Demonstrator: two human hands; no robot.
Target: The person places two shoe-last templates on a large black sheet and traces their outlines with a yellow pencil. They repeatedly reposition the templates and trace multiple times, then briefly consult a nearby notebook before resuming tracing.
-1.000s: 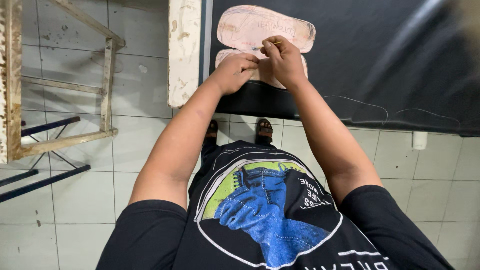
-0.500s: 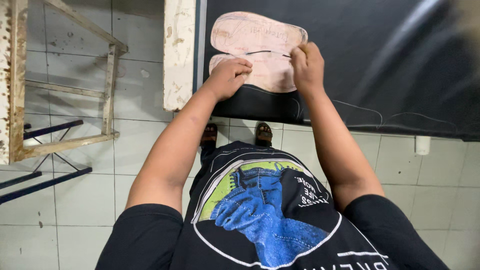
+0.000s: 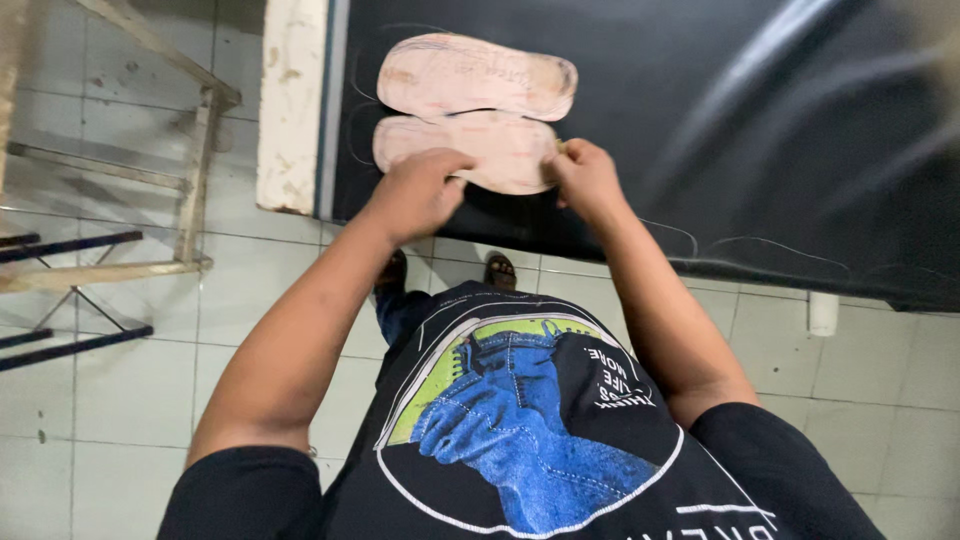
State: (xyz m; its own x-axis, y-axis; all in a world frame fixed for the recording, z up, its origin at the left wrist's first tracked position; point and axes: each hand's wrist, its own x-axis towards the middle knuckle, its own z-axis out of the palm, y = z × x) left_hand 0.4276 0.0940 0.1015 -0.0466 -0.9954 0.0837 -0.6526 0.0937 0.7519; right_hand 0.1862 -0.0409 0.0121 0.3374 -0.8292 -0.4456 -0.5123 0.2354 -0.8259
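both arms outstretched | left hand (image 3: 418,192) fingers pressing near sole template (image 3: 470,150) | right hand (image 3: 583,176) fingers pinching its end

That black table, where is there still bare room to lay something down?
The black sheet lies bare to the right of the two pink sole-shaped cutouts, out past the right hand. It is crowded at the sheet's left end: both cutouts lie there, stacked edge to edge, with the left hand and right hand on the nearer one.

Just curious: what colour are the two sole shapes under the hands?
Pale pink-beige, with scuffed edges; the near sole and far sole show in the head view.
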